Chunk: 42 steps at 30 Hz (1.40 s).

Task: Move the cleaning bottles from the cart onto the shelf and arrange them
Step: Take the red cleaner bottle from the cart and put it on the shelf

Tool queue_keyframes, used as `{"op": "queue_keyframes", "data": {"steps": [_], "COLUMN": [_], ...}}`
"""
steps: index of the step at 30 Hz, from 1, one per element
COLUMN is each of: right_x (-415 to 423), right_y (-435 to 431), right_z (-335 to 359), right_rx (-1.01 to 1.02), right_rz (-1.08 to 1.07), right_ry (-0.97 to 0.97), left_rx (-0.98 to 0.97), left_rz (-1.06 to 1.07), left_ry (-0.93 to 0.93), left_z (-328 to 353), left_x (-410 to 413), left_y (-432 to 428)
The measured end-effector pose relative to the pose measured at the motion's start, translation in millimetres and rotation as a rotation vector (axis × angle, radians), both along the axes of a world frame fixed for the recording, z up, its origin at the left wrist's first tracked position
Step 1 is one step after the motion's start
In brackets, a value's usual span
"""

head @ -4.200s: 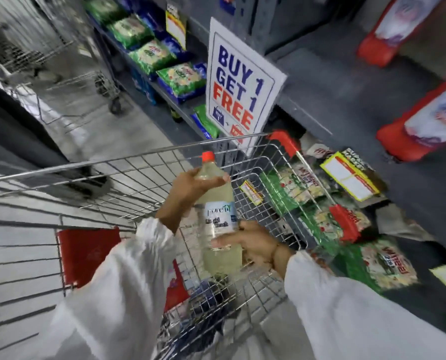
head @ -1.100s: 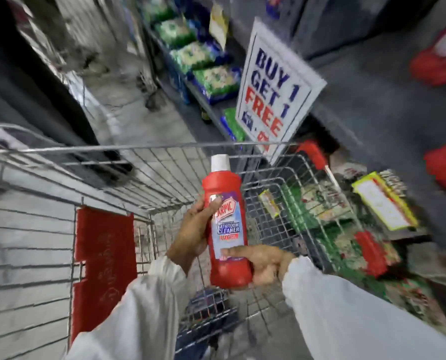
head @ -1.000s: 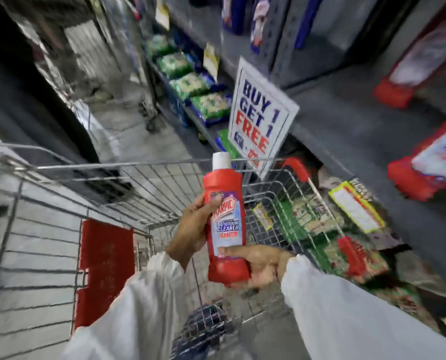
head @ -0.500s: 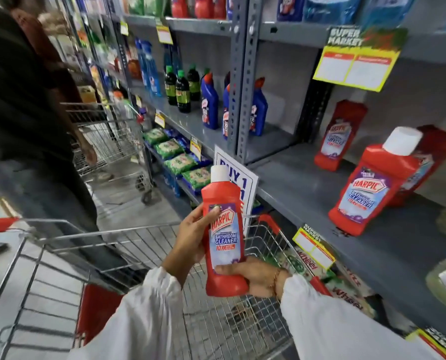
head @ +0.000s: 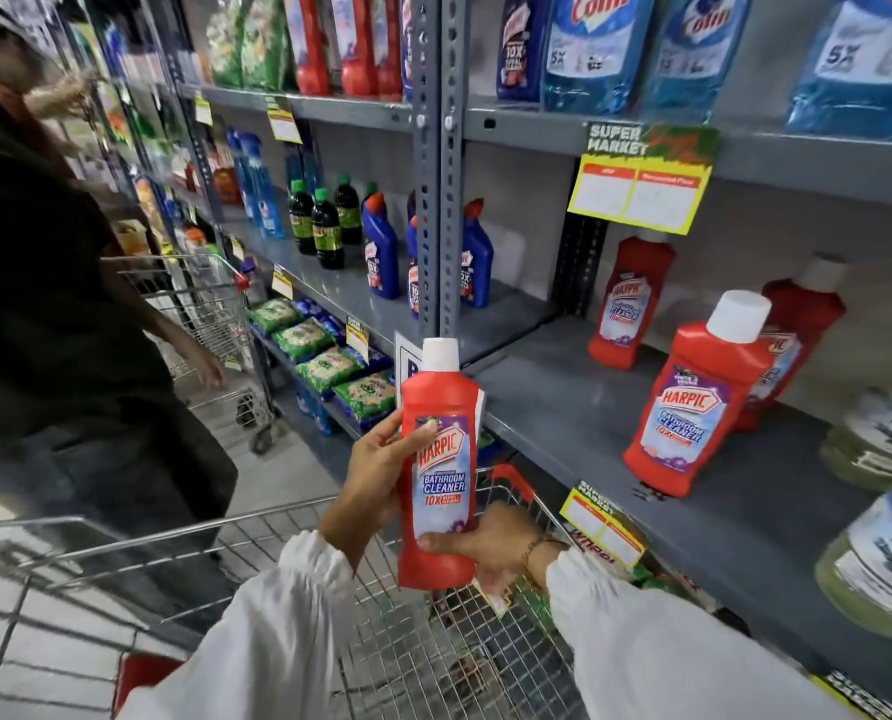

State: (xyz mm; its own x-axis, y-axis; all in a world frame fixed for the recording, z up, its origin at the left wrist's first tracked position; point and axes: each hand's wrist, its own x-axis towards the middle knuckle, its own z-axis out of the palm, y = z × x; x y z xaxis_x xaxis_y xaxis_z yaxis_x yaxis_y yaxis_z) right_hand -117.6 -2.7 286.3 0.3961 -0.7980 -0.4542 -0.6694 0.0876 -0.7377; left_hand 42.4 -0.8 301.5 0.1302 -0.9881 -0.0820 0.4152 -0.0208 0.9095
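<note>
While the red bathroom-cleaner bottle stood upright above the wire cart, both hands had it: the left hand wrapped its grip around the middle, and the right hand closed on the base from beneath. Just beyond, the grey metal shelf ran along the right, largely bare at its near end. Three matching red bottles stood on it, with pale yellow-green bottles at the right edge. Farther along stood blue bottles and dark green-capped ones. Blue refill pouches filled the level above. A person in dark clothes stood left, by another cart.
</note>
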Motion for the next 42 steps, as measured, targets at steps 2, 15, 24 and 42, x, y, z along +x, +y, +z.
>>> {"op": "queue_keyframes", "data": {"steps": [2,15,24,42], "right_x": [3.0,-3.0,-3.5,-46.4], "right_y": [-5.7,-39.6,-76.9,-172.3], "right_z": [1.1,-20.8,-2.5,12.7], "right_rx": [-0.120,-0.021,-0.184,-0.477], "right_rz": [-0.003,-0.212,-0.391,-0.873], "right_ry": [0.009,-0.416,-0.405,-0.274], "left_rx": [-0.001,0.012,-0.070,-0.200], "left_rz": [-0.011,-0.077,-0.126,-0.526], "left_ry": [-0.012,0.069,0.008,-0.348], "left_z": [1.5,-1.0,26.5,85.0], "left_x": [-1.1,-11.2,-17.7,-74.6], "left_y": [-5.7,-55.0,-105.3,-227.4]}}
